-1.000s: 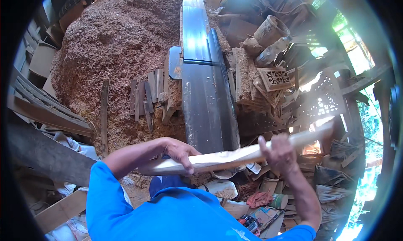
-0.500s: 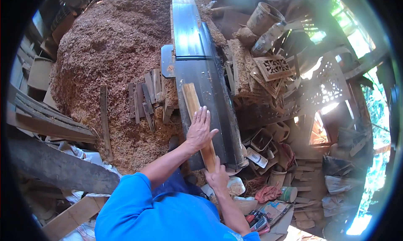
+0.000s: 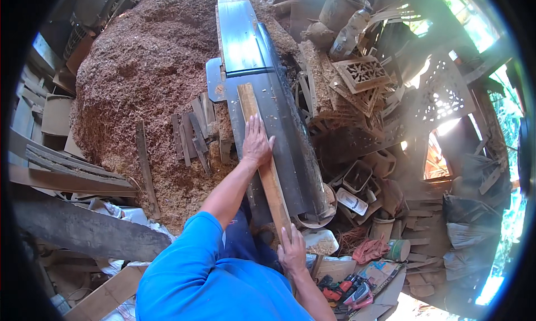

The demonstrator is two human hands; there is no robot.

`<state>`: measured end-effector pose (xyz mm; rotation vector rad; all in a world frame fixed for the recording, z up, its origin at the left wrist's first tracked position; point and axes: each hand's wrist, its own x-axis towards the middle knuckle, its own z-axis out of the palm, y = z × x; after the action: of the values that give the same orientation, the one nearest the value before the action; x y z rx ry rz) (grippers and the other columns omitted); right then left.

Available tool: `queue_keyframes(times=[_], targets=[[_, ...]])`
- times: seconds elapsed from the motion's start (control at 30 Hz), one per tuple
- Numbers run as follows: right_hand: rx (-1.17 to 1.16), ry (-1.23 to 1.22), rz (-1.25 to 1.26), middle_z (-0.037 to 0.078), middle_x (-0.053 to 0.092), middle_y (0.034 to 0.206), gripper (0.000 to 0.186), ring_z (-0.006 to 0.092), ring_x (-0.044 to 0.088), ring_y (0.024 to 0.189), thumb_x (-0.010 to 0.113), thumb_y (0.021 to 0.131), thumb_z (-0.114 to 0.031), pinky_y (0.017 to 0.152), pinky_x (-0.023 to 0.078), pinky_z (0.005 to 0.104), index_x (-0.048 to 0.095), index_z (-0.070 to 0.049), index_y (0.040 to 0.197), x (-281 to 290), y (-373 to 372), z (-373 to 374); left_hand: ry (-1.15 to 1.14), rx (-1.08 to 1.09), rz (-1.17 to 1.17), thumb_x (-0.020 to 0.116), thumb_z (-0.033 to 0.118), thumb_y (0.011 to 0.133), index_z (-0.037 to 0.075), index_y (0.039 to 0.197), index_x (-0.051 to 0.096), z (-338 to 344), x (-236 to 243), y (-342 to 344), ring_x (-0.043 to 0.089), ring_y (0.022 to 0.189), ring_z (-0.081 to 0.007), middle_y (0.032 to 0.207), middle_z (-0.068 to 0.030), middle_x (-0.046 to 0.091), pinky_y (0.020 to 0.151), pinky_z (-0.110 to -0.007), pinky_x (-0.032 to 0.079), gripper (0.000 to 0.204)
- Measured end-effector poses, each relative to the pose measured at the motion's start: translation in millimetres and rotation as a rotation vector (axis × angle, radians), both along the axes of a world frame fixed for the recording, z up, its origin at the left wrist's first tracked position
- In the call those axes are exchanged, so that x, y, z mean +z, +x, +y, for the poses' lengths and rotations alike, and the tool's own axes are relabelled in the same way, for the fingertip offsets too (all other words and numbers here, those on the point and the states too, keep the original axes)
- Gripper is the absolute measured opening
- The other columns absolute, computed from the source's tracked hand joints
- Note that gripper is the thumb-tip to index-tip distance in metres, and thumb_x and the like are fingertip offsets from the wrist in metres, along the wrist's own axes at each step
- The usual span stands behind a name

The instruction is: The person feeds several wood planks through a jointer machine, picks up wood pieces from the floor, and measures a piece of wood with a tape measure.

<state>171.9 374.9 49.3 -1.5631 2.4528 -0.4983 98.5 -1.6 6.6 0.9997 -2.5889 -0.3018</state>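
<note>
- Blue shirt in foreground, across lower edge of view.
- Red-and-black tools, right of shirt, beside a flat cardboard piece.
- Right hand: laid at near end of wooden board, fingers pointing forward; underside hidden, so grasp or mere contact cannot be told.
- White tub with shavings inside, just right of right hand; farther right, reddish cloth and green-and-white tin, side by side.
- Wooden board: lying lengthwise along left part of dark machine bed, near end slightly past near edge, far end just short of cross seam.
- Left hand: flat on top of board, palm down, fingers extended forward; unclenched.
- Short wood strips left of machine bed, leaning on shavings.
- Carved wooden panel right of machine bed, tilted, on stacked pieces.
- Bright metal plate beyond seam.
- Dusty bottle near a bucket.
- Large heap of shavings, far left.
</note>
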Motion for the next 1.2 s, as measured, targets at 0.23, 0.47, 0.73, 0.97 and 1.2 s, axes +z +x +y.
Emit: queue_keyframes(times=[0.23,0.47,0.73,0.97,1.2], targets=[[-0.009,-0.107,-0.131,0.032,0.045,0.145,0.069,0.0454,0.051,0.125,0.069,0.076,-0.019,0.103,0.043,0.0521,0.054,-0.002,0.141,-9,-8,-55,-0.037,-0.039,-0.060,0.053,0.038,0.097,-0.013,0.149,0.032,-58,-7,-18,0.017,0.153,-0.0370,0.160,-0.0278,0.024,0.126,-0.045,0.010,0.076],[0.022,-0.192,-0.197,0.037,0.038,0.148,0.070,0.0510,0.042,0.136,0.070,0.076,-0.015,0.114,0.036,0.0544,0.051,0.003,0.141,-25,-23,-78,-0.049,-0.049,-0.017,0.051,0.028,0.094,-0.011,0.150,0.031,-90,-20,-33,0.017,0.153,-0.0379,0.161,-0.0273,0.024,0.126,-0.046,0.011,0.071],[-0.005,-0.255,-0.311,0.040,0.036,0.147,0.063,0.0530,0.043,0.135,0.069,0.076,-0.011,0.114,0.038,0.0536,0.055,0.006,0.135,-26,-40,-119,-0.082,-0.063,-0.106,0.047,0.027,0.098,-0.011,0.150,0.031,-133,-19,-46,0.016,0.153,-0.0393,0.161,-0.0275,0.023,0.126,-0.046,0.011,0.066],[-0.027,-0.263,-0.320,0.040,0.038,0.147,0.060,0.0510,0.043,0.136,0.066,0.078,-0.010,0.114,0.037,0.0540,0.055,0.005,0.135,-27,-53,-159,-0.119,-0.067,-0.125,0.046,0.028,0.098,-0.011,0.150,0.031,-178,-25,-63,0.017,0.152,-0.0391,0.161,-0.0279,0.024,0.126,-0.046,0.011,0.067],[0.020,-0.164,-0.187,0.026,0.038,0.155,0.064,0.0438,0.035,0.144,0.069,0.085,-0.023,0.119,0.028,0.0548,0.051,0.004,0.140,-12,-71,-208,-0.156,-0.082,-0.128,0.046,0.027,0.097,-0.011,0.149,0.032,-221,-29,-76,0.020,0.151,-0.0401,0.159,-0.0287,0.027,0.125,-0.045,0.012,0.066]])
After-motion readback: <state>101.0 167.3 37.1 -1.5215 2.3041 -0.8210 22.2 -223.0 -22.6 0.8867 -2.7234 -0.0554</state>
